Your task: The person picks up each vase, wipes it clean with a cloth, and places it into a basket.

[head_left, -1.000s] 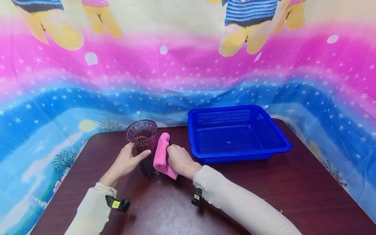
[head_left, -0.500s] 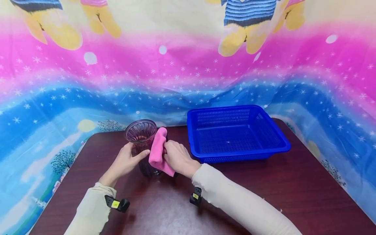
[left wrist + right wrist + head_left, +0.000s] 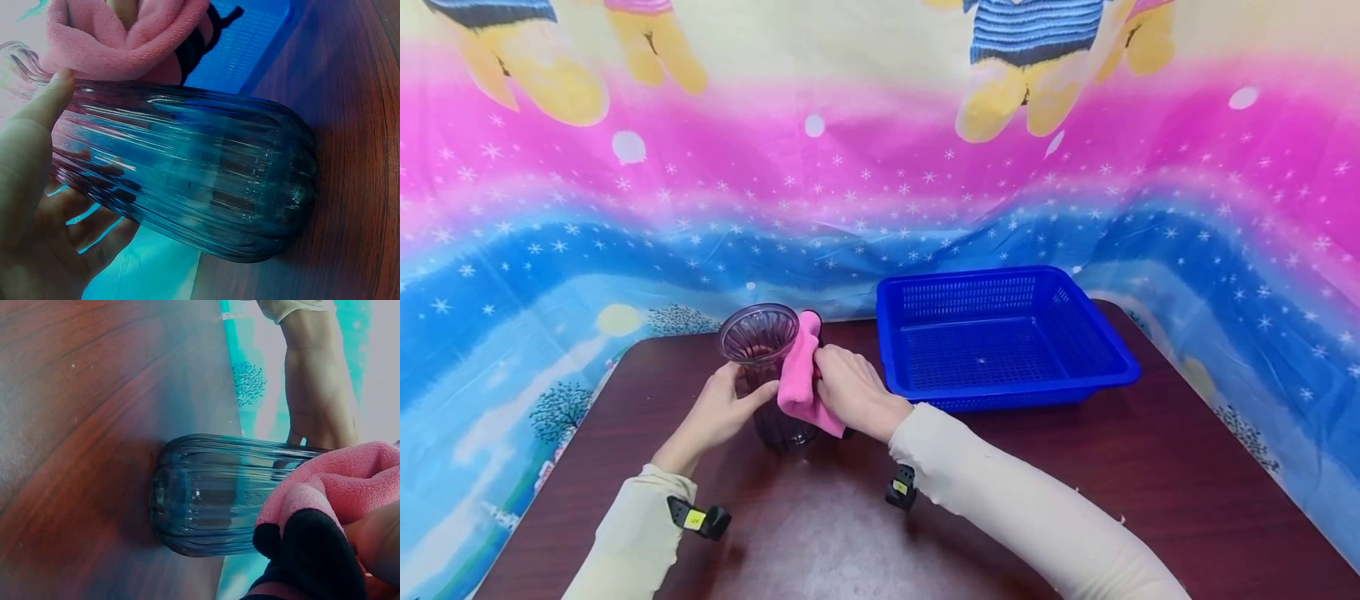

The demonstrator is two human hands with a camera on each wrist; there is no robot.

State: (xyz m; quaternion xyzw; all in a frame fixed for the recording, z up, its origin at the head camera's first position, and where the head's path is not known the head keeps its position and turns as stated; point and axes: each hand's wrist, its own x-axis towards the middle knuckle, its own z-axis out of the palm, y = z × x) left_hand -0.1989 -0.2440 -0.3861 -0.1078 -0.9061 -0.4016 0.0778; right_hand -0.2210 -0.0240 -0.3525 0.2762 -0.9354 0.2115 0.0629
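Note:
A ribbed, see-through purplish glass vase [image 3: 778,425] with a flared rim stands upright on the table. My left hand [image 3: 718,408] holds it round the left side, thumb in front and fingers behind, as the left wrist view shows with the vase [image 3: 206,162] between them. A bunched pink cloth [image 3: 799,379] with dark edging is gripped in my right hand [image 3: 856,390]. It lies against the vase's right side, just under the rim. In the right wrist view the cloth [image 3: 356,478] covers the vase's upper part, and my right fingers are partly hidden in its folds.
A blue plastic basket [image 3: 1007,392] with perforated walls stands to the right of the vase at the back of the dark reddish wooden table [image 3: 820,533]. Behind the table hangs a patterned cloth backdrop [image 3: 850,167]. Each wrist bears a small black camera.
My right hand has moved the pink cloth left and upward along the vase's right side, toward the rim. The left hand keeps its hold, and the vase stays in place.

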